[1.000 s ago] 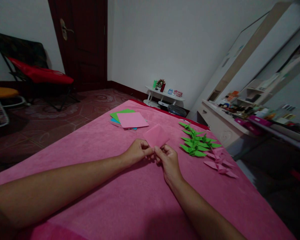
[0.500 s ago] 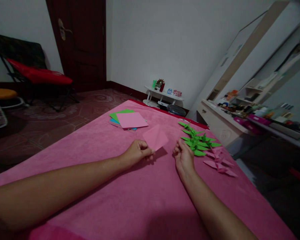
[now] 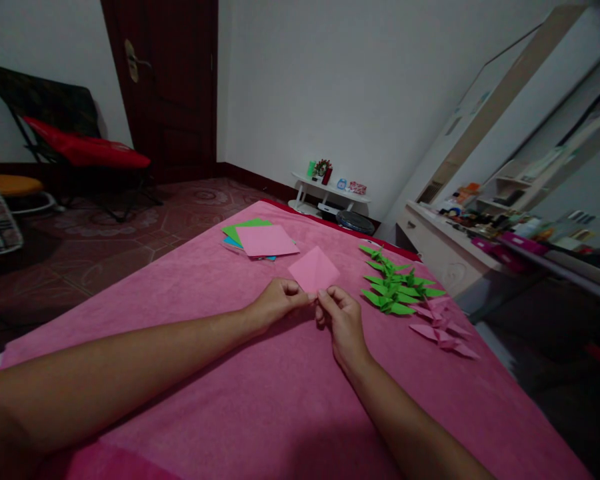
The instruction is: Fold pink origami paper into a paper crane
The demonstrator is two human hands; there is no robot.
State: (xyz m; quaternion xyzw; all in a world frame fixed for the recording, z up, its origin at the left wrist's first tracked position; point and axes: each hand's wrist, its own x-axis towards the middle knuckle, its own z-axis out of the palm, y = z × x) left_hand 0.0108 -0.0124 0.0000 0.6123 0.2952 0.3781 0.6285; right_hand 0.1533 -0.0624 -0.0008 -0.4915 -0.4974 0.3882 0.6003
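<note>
A folded pink paper square (image 3: pixel 314 269) stands up on one corner above the pink cloth (image 3: pixel 260 393). My left hand (image 3: pixel 276 302) pinches its near corner from the left. My right hand (image 3: pixel 343 322) pinches the same corner from the right, fingers closed on the paper. Both forearms rest low over the cloth. To the right of my right hand lie several green folded paper cranes (image 3: pixel 393 283) and, nearer the edge, a few pink folded cranes (image 3: pixel 443 325).
A stack of flat paper sheets (image 3: pixel 263 239), pink on top with green and blue beneath, lies at the far side of the cloth. Beyond are a small white shelf (image 3: pixel 330 190), a cluttered dresser (image 3: pixel 480 233) on the right, a folding chair (image 3: pixel 65 143) and a dark door (image 3: pixel 170 87).
Half a second ago my right hand was off the paper, near the green cranes; it has come back left and pinched the paper's near corner again. The left hand kept its hold.
</note>
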